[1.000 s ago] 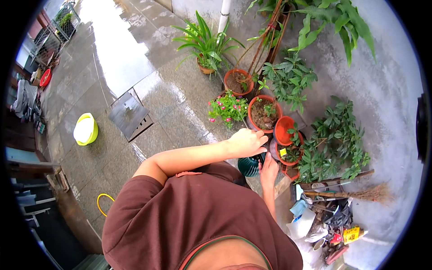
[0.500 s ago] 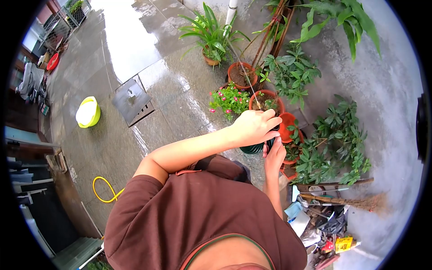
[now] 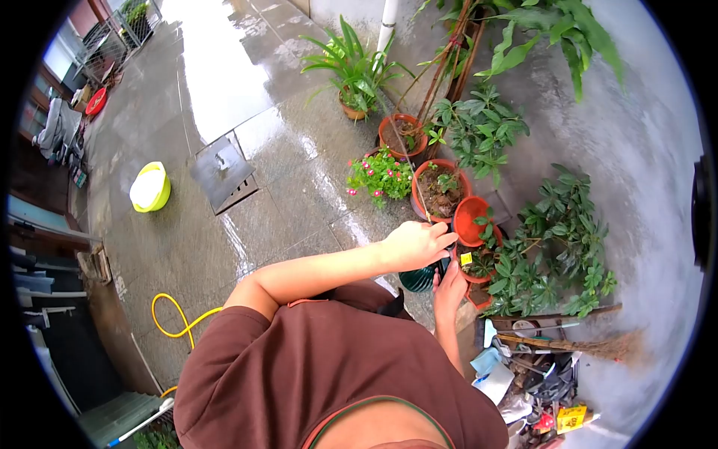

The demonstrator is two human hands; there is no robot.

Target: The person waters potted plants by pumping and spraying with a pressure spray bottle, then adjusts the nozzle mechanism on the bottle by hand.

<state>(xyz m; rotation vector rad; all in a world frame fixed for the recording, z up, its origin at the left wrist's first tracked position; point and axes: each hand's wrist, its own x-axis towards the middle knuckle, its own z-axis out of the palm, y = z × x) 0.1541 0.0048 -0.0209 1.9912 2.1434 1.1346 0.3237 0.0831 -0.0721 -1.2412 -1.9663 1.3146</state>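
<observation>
Well to the left of the dark green container (image 3: 417, 279), a yellow-green basin (image 3: 151, 187) sits on the wet paving (image 3: 299, 202). The yellow hose (image 3: 185, 327) loops left of the container too, nearer the person. Between basin and container, but farther off, lies the square metal cover (image 3: 222, 172). The pink-flowered plant (image 3: 380, 177) is just beyond the container, slightly left. The ribbed container itself is partly under the left hand (image 3: 419, 245), whose fingers are curled in narrow by its dark top; their exact grip is hidden. A thin rod (image 3: 416, 182) runs from this hand away past the pots beyond the container. The right hand (image 3: 449, 290) is at the container's right side, fingertips by its dark upper part; whether they close on it, I cannot tell. Right of the container are the red bowl-shaped pot (image 3: 471, 221), a yellow tag (image 3: 466, 258) and, farther right, leafy stems (image 3: 557, 239). The straw broom (image 3: 598, 346) lies right of the container, nearer the person.
</observation>
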